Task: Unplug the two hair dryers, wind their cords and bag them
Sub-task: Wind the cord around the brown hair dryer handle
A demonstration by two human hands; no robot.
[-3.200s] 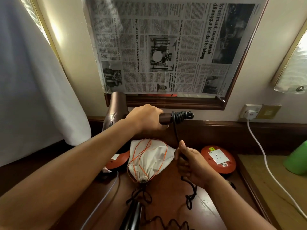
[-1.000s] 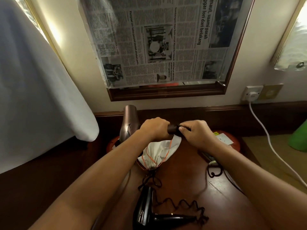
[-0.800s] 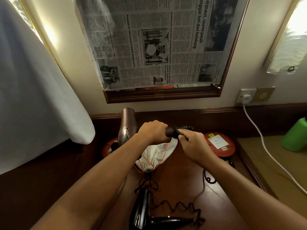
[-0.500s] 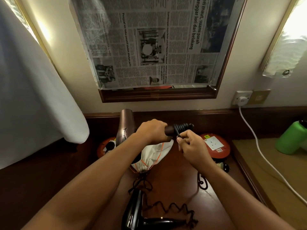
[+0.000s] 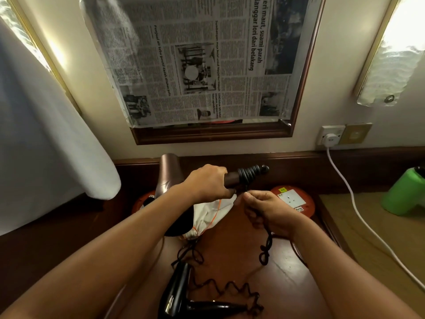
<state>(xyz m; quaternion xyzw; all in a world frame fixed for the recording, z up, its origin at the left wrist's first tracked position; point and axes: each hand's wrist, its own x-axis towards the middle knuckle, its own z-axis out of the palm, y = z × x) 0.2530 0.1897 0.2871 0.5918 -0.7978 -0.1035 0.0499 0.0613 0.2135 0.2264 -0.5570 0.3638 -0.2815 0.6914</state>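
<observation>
Roughly halfway, I would judge. With the white drawstring bag (image 5: pixel 212 211) on the wooden surface (image 5: pixel 232 247) as the landmark: the bronze hair dryer (image 5: pixel 166 178) is held in the air just above and behind the bag, the left hand (image 5: pixel 207 183) with its fingers wrapped round the handle. Several turns of its black cord (image 5: pixel 247 175) already sit tight on the handle's end. The right hand (image 5: pixel 268 212), just right of the bag, pinches the loose part of that cord between thumb and fingertips; the remaining length hangs down from it in curls to the surface, and where its plug lies I cannot tell. The orange socket reel (image 5: pixel 293 200) to the right of the bag shows an empty outlet, so this dryer seems unplugged.

Left to do: finish this winding and bag the dryer. The black hair dryer (image 5: pixel 177 295) lies on the surface in front of the bag, nearest the person, its coiled cord (image 5: pixel 230 288) sprawled loose beside it, unwound. Nothing appears to be in the bag yet, though its mouth is partly hidden behind the left hand.
</observation>
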